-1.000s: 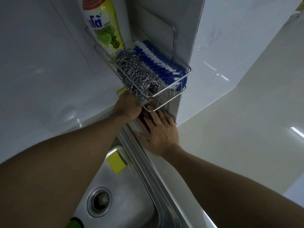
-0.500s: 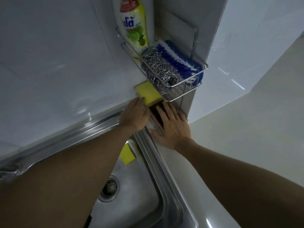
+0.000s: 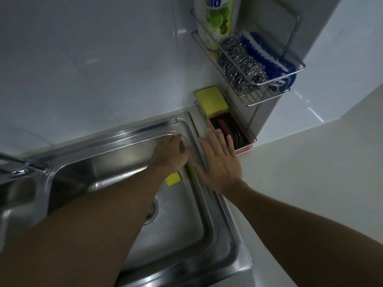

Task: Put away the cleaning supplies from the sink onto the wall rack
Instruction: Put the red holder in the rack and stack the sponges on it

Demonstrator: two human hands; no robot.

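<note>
The left hand [image 3: 170,156] hangs over the sink [image 3: 116,162], fingers loosely together, gripping nothing. Just below its wrist, on the sink floor, lies a yellow sponge [image 3: 173,179], mostly hidden by the forearm; I can't tell its long axis. The right hand [image 3: 219,162] lies spread and empty on the rim, farther from it. The wall rack [image 3: 269,96] sits up and right, well apart.

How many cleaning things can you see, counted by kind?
Yellow sponges: 2, one on the lower rack tray, one in the sink
Steel wool scrubbers: 1
Blue scrub brushes: 1
Dish soap bottles: 1
Total: 5
</note>
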